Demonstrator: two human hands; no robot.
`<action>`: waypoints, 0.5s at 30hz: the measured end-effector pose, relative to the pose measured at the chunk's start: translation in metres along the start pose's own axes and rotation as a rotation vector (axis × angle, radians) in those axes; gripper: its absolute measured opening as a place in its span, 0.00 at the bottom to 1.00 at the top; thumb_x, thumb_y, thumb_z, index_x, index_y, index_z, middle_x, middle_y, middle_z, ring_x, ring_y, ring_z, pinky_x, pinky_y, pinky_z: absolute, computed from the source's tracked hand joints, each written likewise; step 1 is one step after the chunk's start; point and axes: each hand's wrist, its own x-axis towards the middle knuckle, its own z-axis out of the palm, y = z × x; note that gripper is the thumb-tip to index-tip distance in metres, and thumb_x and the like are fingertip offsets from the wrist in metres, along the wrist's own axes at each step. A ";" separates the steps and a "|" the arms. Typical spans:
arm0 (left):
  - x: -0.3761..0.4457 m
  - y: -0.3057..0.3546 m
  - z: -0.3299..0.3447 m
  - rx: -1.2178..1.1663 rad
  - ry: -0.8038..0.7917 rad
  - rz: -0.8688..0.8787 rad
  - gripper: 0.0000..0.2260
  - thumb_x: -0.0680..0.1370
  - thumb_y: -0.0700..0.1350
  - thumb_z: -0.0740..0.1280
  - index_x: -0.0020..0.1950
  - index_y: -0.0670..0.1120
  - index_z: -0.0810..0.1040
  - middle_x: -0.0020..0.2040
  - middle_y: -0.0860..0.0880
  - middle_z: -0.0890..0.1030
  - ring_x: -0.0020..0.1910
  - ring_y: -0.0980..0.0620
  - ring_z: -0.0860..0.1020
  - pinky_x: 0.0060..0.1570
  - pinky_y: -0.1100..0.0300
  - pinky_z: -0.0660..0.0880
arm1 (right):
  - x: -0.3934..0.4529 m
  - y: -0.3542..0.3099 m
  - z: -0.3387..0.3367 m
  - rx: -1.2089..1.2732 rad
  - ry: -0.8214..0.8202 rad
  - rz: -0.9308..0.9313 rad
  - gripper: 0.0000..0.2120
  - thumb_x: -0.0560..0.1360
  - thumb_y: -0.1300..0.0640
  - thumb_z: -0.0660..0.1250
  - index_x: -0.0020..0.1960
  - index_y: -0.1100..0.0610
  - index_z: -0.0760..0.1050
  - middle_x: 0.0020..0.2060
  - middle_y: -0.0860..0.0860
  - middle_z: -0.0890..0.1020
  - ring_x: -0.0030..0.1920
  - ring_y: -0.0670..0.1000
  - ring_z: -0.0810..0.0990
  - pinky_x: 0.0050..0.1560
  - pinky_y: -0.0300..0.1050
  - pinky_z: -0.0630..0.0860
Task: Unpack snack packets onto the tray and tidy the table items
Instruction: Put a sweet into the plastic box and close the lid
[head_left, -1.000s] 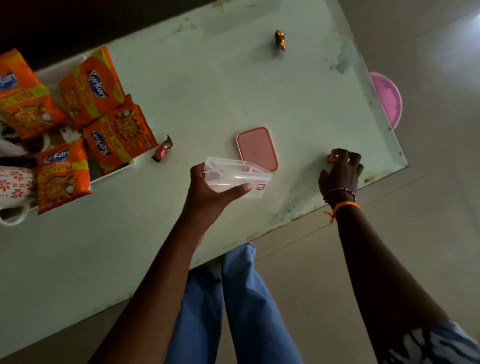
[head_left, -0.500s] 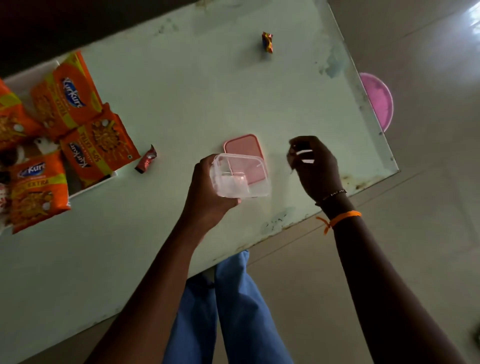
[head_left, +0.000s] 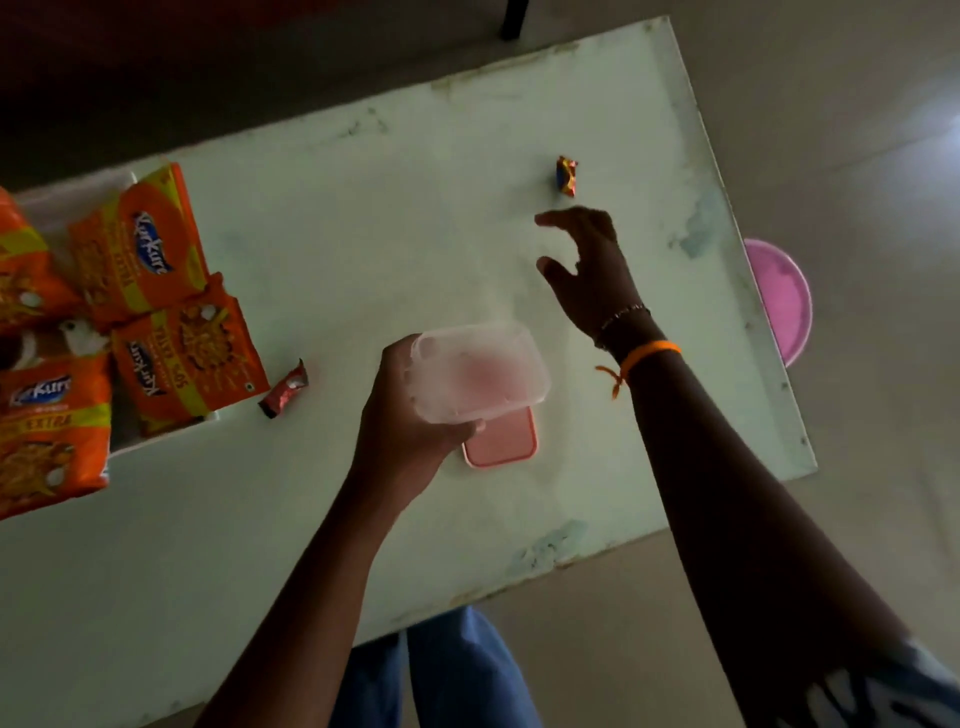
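My left hand grips a clear plastic container and holds it above the table, partly over a pink lid lying flat. A small pink item shows inside the container. My right hand hovers open with fingers spread, just below a small orange and blue candy wrapper near the far right of the table. Several orange snack packets lie on a white tray at the left. A red candy wrapper lies beside the tray.
The pale green table ends close to my legs in blue trousers. A pink round object sits on the floor beyond the table's right edge. A patterned white item is partly hidden under the packets at far left.
My right hand left the table's near right edge, came over the container, then opened and moved up toward the far candy. The container in my left hand tilted and now holds a pink item.
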 end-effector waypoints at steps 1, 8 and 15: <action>0.004 0.001 -0.001 -0.003 0.013 0.002 0.36 0.60 0.36 0.78 0.64 0.49 0.67 0.60 0.56 0.73 0.55 0.56 0.73 0.48 0.69 0.72 | 0.017 0.002 0.001 -0.064 -0.019 -0.024 0.23 0.72 0.66 0.63 0.67 0.58 0.68 0.69 0.59 0.64 0.70 0.56 0.64 0.70 0.46 0.63; 0.027 0.009 -0.009 0.016 0.072 0.010 0.37 0.60 0.38 0.78 0.64 0.52 0.66 0.59 0.58 0.72 0.56 0.57 0.72 0.50 0.69 0.72 | 0.067 0.019 0.016 -0.403 -0.038 -0.015 0.24 0.71 0.67 0.59 0.67 0.58 0.68 0.71 0.59 0.64 0.70 0.60 0.62 0.66 0.46 0.65; 0.032 0.013 -0.019 -0.001 0.114 0.009 0.37 0.59 0.38 0.78 0.64 0.49 0.66 0.58 0.60 0.72 0.57 0.55 0.72 0.56 0.52 0.75 | 0.015 -0.031 0.018 0.144 0.050 -0.005 0.10 0.70 0.71 0.61 0.44 0.61 0.78 0.45 0.57 0.82 0.40 0.50 0.81 0.39 0.30 0.75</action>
